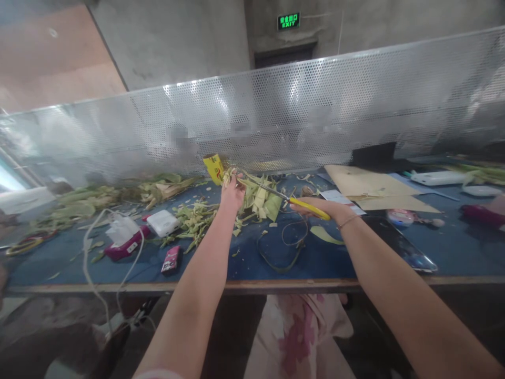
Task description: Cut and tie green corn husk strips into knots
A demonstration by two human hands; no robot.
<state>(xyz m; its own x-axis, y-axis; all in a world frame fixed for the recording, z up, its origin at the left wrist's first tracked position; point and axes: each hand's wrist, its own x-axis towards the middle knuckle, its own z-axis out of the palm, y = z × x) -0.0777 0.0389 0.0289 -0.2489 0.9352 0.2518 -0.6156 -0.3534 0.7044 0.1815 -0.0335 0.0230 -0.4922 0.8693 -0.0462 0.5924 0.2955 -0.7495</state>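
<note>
Left hand [233, 196], just right of the yellow box [213, 167] and nearer the wearer: grip closed on a pale leaf-strip bundle [228, 176] beside that box, apparently to steady it against the tool. Right hand [335, 210], farther right of the yellow box: grip wrapped about the handle of yellow-handled scissors [310, 207] (blur hides whether the blades are parted), whose tip points leftward to the bundle, an arrangement that suits two hands meeting over one piece. Folded green leaves [272, 205] show right of the yellow box; whether they join the bundle cannot be told. Plant clusters [193, 223] lie nearer the wearer than the yellow box, and heaped leaves [98, 202] to its left, probably placed for easy reach. Brown paper [366, 184] lies well to its right, presumably out of the hands' way. The worktop [248, 263] is blue with a wooden front edge, strewn with leaf scraps. Behind the yellow box stands a perforated metal screen [276, 105]; beyond, a green exit sign [289, 21] hangs before a grey wall [177, 42].
</note>
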